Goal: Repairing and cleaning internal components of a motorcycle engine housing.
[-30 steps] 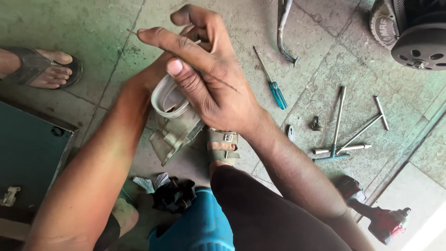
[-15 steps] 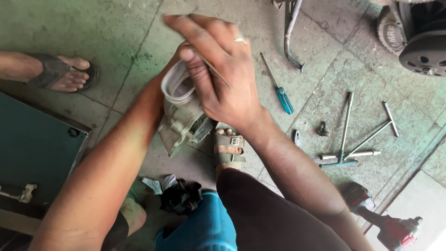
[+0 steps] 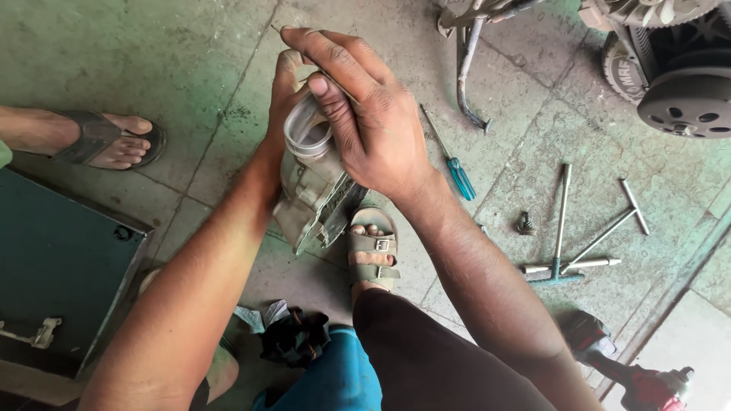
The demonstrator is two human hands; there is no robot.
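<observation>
The right hand (image 3: 377, 129) has its fingers (image 3: 331, 106) curled over the round mouth of one grey metal housing (image 3: 316, 190), pinching a thin wire there; the left hand (image 3: 285, 99) grips the housing from behind, above one sandalled foot (image 3: 373, 247). On the floor lie one blue-handled screwdriver (image 3: 451, 164) and two T-handle wrenches (image 3: 567, 236). Since half a second ago, the grip is unchanged.
</observation>
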